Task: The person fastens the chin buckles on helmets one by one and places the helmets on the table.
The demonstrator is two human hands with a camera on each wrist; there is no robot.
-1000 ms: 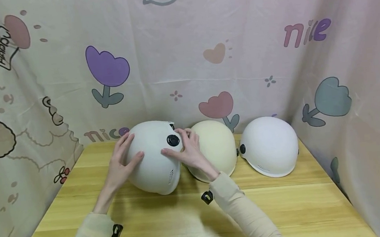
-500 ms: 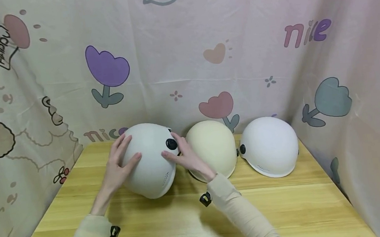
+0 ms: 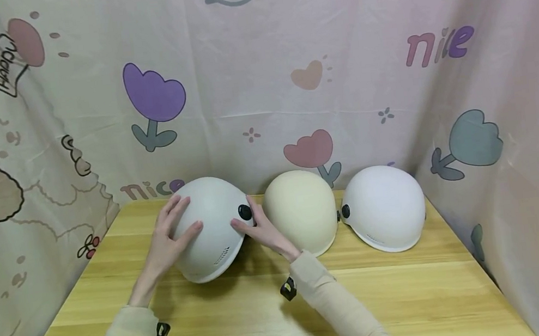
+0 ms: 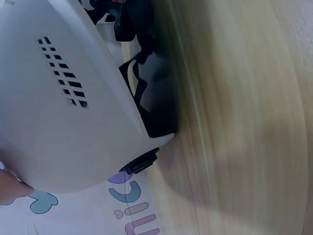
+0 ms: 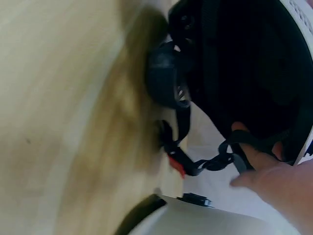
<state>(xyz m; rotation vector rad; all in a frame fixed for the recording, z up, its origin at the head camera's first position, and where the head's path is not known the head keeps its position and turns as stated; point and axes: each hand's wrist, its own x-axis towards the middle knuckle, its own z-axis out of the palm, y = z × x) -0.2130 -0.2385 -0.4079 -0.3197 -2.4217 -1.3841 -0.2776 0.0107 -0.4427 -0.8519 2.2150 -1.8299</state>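
Observation:
A pale grey-white helmet point(image 3: 210, 218), tilted with its right side raised, is held between both hands at the table's left. My left hand point(image 3: 170, 236) grips its left side, thumb and fingers spread over the shell. On the other side my right hand point(image 3: 267, 228) holds the rim beside a round black vent point(image 3: 245, 212), the thumb outside on the shell. The right wrist view shows the dark lining point(image 5: 249, 58), with fingers point(image 5: 254, 156) reaching inside the rim. Black chin straps with a red-tabbed buckle point(image 5: 177, 165) hang below it.
A cream helmet point(image 3: 298, 209) stands just right of the held one, and a white helmet point(image 3: 383, 205) stands farther right. All are on a wooden table point(image 3: 236, 325). Patterned cloth point(image 3: 240, 72) hangs behind and at both sides.
The held helmet has turned and come down: its round vent sits lower, and its lower rim now slants up to the right. Both hands have kept their hold. The other helmets have stayed put.

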